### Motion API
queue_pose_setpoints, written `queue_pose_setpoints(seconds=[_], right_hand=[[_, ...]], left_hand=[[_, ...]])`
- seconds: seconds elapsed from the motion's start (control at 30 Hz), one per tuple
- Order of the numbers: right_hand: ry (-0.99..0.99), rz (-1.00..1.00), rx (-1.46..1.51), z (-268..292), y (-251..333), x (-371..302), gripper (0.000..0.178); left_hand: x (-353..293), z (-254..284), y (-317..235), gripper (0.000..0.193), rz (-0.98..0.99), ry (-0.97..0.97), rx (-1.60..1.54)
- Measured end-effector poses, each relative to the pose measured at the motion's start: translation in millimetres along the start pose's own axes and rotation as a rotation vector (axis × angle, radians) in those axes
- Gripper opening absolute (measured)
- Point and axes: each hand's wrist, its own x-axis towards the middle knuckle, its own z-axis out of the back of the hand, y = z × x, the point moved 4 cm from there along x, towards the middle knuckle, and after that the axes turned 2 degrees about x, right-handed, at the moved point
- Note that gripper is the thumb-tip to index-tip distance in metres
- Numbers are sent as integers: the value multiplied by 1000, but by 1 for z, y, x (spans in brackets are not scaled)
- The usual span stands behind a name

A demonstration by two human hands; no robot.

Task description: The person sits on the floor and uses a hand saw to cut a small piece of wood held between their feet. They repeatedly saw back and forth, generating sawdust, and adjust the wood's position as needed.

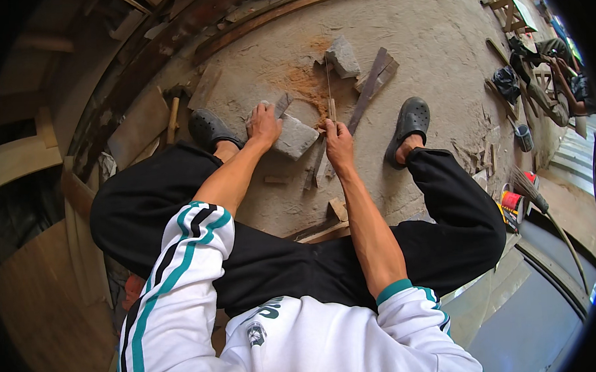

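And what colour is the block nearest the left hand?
The block is grey, best seen in the head view.

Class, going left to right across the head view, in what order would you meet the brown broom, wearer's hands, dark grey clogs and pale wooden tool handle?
Pale wooden tool handle, dark grey left clog, left hand, right hand, dark grey right clog, brown broom.
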Motion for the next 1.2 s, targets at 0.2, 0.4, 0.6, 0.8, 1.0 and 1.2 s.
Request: queue_pose_setpoints(seconds=[0.2, 0.4, 0.6, 0.8, 1.0, 1.2], right_hand=[[8, 32, -31, -3, 5, -4, 41], [23, -39, -58, 1, 21, -12, 40], [-54, -63, 125, 16, 5, -19, 44], [-34, -36, 264, 25, 17, -29, 43], [-28, -52, 240, 38, 14, -37, 42], [9, -83, 287, 26, 21, -41, 38]], left_hand=[[-3, -6, -12, 49, -129, 54, -10], [-6, 2, -14, 56, -68, 176, 20], [-5, 11, -31, 47, 27, 275, 57], [35, 58, -37, 41, -165, 182, 312], [16, 53, -71, 51, -83, 312, 404], [20, -4, -47, 40, 169, 175, 185]])
